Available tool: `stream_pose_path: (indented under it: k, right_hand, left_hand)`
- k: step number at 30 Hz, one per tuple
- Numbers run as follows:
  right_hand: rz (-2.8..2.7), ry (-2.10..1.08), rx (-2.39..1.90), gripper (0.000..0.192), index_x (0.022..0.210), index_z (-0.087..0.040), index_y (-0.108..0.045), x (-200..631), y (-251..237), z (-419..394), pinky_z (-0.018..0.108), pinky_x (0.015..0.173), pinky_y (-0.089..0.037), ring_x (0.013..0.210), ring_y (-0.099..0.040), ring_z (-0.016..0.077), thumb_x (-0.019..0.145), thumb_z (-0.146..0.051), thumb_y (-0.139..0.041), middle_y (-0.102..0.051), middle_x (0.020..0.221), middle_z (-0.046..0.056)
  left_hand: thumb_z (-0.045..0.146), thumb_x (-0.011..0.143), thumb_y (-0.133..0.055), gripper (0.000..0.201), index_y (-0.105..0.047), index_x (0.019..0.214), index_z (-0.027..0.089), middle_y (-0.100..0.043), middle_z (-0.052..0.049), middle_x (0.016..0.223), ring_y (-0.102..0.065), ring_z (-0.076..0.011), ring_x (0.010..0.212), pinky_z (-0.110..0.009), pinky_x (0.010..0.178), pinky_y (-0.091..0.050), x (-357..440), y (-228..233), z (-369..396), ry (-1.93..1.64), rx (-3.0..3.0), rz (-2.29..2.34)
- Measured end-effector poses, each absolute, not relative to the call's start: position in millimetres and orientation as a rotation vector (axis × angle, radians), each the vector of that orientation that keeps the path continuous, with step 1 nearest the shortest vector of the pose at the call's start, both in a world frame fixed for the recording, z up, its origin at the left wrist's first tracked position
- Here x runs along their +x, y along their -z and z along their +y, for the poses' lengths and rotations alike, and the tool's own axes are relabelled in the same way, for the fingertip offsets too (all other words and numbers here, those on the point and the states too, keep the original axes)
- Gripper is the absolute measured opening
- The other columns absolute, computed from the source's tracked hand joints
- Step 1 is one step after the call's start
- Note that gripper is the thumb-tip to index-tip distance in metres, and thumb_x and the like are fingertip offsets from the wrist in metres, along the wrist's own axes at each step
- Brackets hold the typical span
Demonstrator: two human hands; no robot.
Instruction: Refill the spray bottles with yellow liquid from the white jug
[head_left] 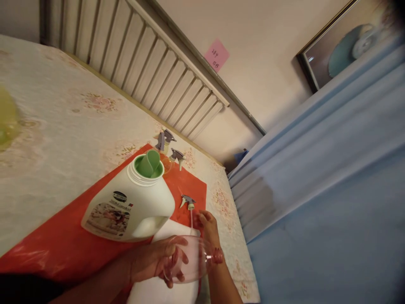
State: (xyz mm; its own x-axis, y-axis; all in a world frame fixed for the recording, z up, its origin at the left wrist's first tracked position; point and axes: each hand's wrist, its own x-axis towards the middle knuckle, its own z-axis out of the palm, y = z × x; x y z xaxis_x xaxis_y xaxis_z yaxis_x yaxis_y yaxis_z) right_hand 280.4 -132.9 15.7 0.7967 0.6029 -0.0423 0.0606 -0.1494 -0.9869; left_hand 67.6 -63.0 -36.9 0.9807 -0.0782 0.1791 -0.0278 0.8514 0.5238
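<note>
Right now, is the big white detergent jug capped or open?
Open: the big white detergent jug has no cap, and its green pour spout shows in the mouth.

left hand (155, 264) curled in a grip, right hand (207, 228) just beside

The jug (133, 211) is white with a green spout and a pictured label. Under it lies a red mat (63, 245) on a cream, pink-flowered tablecloth (63, 122). The clear bottle (193, 261) has a pinkish tint. Far right hangs blue cloth (332, 177); a pink note (217, 55) sticks to the beige wall.
</note>
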Motion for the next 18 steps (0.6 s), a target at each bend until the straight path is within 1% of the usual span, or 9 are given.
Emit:
stream_pose_path:
  k: [3, 4, 6, 8, 10, 13, 15, 17, 18]
  right_hand:
    - [-0.520, -0.596, -1.618, 0.043, 0.089, -0.015, -0.067, 251, -28, -166, 0.029, 0.060, -0.051, 0.061, -0.065, 0.0176, 0.059, -0.043, -0.080, -0.073, 0.076, 0.004]
    - [-0.518, -0.608, -1.586, 0.044, 0.094, -0.016, -0.068, 240, -33, -177, 0.030, 0.065, -0.052, 0.067, -0.067, 0.0180, 0.062, -0.043, -0.080, -0.074, 0.080, 0.005]
    - [-0.529, -0.665, -1.488, 0.039, 0.089, -0.015, -0.070, 218, -41, -196, 0.032, 0.072, -0.053, 0.073, -0.068, 0.0195, 0.064, -0.043, -0.082, -0.074, 0.082, 0.007]
    - [-0.572, -0.742, -1.425, 0.048, 0.099, -0.015, -0.071, 199, -48, -210, 0.039, 0.082, -0.053, 0.088, -0.069, 0.0255, 0.063, -0.046, -0.083, -0.074, 0.096, 0.012]
    - [-0.602, -0.784, -1.411, 0.059, 0.111, -0.018, -0.069, 186, -52, -218, 0.047, 0.091, -0.051, 0.102, -0.067, 0.0309, 0.061, -0.045, -0.086, -0.072, 0.111, 0.015]
    - [-0.634, -0.800, -1.413, 0.067, 0.121, -0.021, -0.065, 177, -53, -221, 0.051, 0.100, -0.045, 0.115, -0.063, 0.0330, 0.061, -0.043, -0.087, -0.067, 0.124, 0.015]
    - [-0.643, -0.812, -1.408, 0.071, 0.124, -0.021, -0.062, 176, -53, -220, 0.051, 0.100, -0.045, 0.116, -0.062, 0.0335, 0.062, -0.044, -0.087, -0.066, 0.126, 0.015]
    - [-0.636, -0.822, -1.418, 0.074, 0.126, -0.021, -0.061, 177, -54, -219, 0.052, 0.097, -0.047, 0.115, -0.063, 0.0349, 0.061, -0.044, -0.087, -0.065, 0.127, 0.016]
    - [-0.637, -0.828, -1.425, 0.075, 0.126, -0.021, -0.061, 177, -55, -219, 0.052, 0.096, -0.048, 0.115, -0.063, 0.0355, 0.060, -0.044, -0.088, -0.065, 0.127, 0.017]
  left_hand:
    - [0.048, 0.083, -0.066, 0.048, -0.051, 0.122, 0.025, -0.063, -0.009, 0.109, -0.069, -0.0327, 0.093, -0.036, 0.066, -0.052, 68, 34, -62, -0.013, 0.501, -0.142]
    - [0.048, 0.082, -0.067, 0.048, -0.051, 0.122, 0.026, -0.064, -0.008, 0.108, -0.069, -0.0315, 0.092, -0.035, 0.067, -0.051, 67, 32, -62, -0.026, 0.485, -0.122]
    - [0.049, 0.081, -0.069, 0.050, -0.052, 0.123, 0.027, -0.065, -0.007, 0.106, -0.069, -0.0282, 0.090, -0.035, 0.070, -0.049, 66, 25, -62, -0.040, 0.473, -0.102]
    - [0.049, 0.080, -0.070, 0.052, -0.054, 0.124, 0.028, -0.066, -0.006, 0.105, -0.067, -0.0253, 0.090, -0.034, 0.074, -0.048, 63, 14, -61, -0.044, 0.490, -0.098]
    - [0.049, 0.080, -0.071, 0.053, -0.055, 0.126, 0.029, -0.066, -0.007, 0.106, -0.064, -0.0244, 0.092, -0.033, 0.076, -0.046, 59, 3, -61, -0.036, 0.527, -0.109]
    - [0.049, 0.081, -0.070, 0.052, -0.057, 0.128, 0.029, -0.065, -0.007, 0.113, -0.062, -0.0228, 0.093, -0.031, 0.076, -0.044, 57, -5, -61, -0.029, 0.584, -0.132]
    - [0.047, 0.080, -0.071, 0.051, -0.059, 0.126, 0.027, -0.065, -0.007, 0.109, -0.060, -0.0198, 0.087, -0.029, 0.074, -0.043, 60, 0, -61, -0.049, 0.631, -0.135]
    - [0.045, 0.074, -0.078, 0.050, -0.062, 0.117, 0.023, -0.066, -0.005, 0.096, -0.058, -0.0185, 0.080, -0.029, 0.073, -0.042, 64, 10, -61, -0.098, 0.705, -0.113]
    - [0.044, 0.070, -0.081, 0.050, -0.063, 0.112, 0.021, -0.066, -0.005, 0.092, -0.058, -0.0192, 0.080, -0.029, 0.073, -0.042, 66, 15, -60, -0.129, 0.755, -0.101]
